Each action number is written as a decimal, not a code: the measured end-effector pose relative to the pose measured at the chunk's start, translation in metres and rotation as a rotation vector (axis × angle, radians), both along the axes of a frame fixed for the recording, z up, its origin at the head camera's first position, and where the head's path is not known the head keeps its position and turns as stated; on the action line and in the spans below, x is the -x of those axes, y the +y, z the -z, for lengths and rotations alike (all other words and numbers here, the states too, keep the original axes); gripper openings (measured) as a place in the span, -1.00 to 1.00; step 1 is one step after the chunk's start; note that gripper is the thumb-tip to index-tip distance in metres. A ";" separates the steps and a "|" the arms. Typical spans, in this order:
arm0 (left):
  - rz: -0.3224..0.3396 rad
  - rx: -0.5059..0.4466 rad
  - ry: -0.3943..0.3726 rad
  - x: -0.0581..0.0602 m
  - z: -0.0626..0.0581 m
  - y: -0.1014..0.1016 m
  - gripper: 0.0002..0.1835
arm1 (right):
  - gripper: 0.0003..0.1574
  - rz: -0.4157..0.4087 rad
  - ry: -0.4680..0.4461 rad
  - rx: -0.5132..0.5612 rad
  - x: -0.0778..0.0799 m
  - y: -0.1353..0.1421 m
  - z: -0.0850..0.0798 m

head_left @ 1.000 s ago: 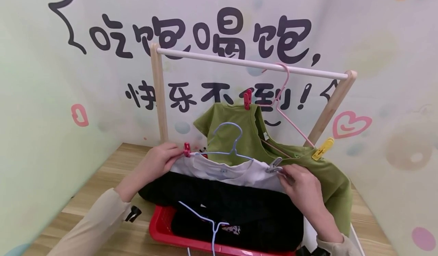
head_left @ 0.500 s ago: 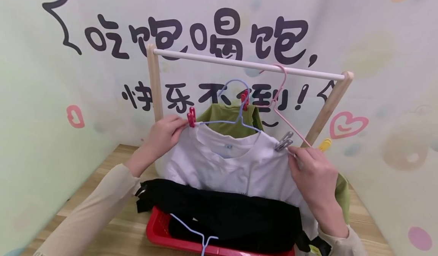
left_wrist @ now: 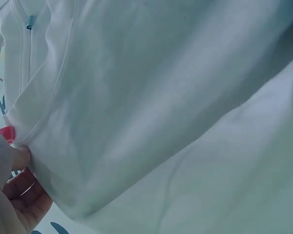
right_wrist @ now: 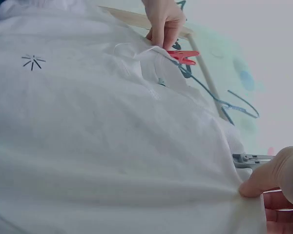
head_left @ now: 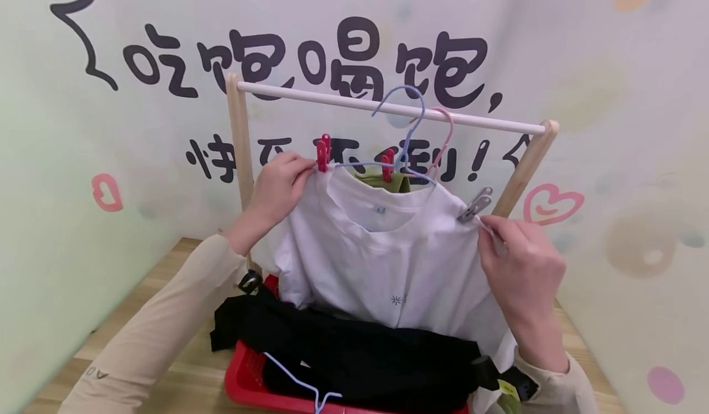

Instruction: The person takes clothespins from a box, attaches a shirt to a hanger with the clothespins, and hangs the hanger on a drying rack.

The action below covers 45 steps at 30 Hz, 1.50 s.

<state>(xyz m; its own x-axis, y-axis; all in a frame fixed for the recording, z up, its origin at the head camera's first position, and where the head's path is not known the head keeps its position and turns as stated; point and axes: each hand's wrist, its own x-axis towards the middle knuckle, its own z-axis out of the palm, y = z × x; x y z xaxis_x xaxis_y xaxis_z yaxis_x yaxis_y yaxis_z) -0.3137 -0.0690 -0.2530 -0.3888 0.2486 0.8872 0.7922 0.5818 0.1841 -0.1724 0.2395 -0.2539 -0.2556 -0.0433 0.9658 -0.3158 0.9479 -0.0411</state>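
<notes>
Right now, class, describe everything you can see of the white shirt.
The white shirt looks like soft cloth, with a round neckline, small inner label and dark starburst mark. It sits creased on a blue hanger, a red clip and a gray clip at its shoulders. Left grip and right grip pinch it beside the clips, the right side lower. Black cloth hides much of its lower part.

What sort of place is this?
Perhaps an indoor corner set up for hanging laundry: a clothes rack, a white shirt on a blue hanger, and a red basket heaped with black clothing.
</notes>
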 end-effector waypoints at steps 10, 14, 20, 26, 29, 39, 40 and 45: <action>-0.024 -0.084 -0.114 0.017 -0.017 0.013 -0.87 | -0.86 -0.011 0.005 0.031 0.008 -0.002 -0.016; -0.041 -0.079 -0.186 0.022 -0.012 0.015 -0.85 | -0.86 -0.015 -0.023 0.013 0.009 -0.001 -0.016; -0.028 -0.055 -0.231 0.023 -0.002 0.012 -0.84 | -0.88 -0.017 -0.071 -0.043 0.010 0.002 -0.007; -0.008 -0.023 -0.239 0.023 0.011 0.008 -0.85 | -0.90 -0.026 -0.097 -0.073 0.011 0.002 0.004; -0.007 -0.009 -0.244 0.025 0.016 0.008 -0.85 | -0.89 -0.029 -0.111 -0.083 0.012 0.002 0.009; -0.036 0.053 -0.328 0.025 0.025 0.000 -0.73 | -0.76 -0.139 -0.072 -0.062 0.000 0.007 0.016; -0.039 0.057 -0.346 0.024 0.027 -0.003 -0.71 | -0.77 -0.163 -0.047 -0.055 -0.002 0.009 0.018; -0.017 0.082 -0.397 0.013 0.035 -0.023 -0.75 | -0.58 -0.201 0.023 -0.010 -0.018 0.020 0.024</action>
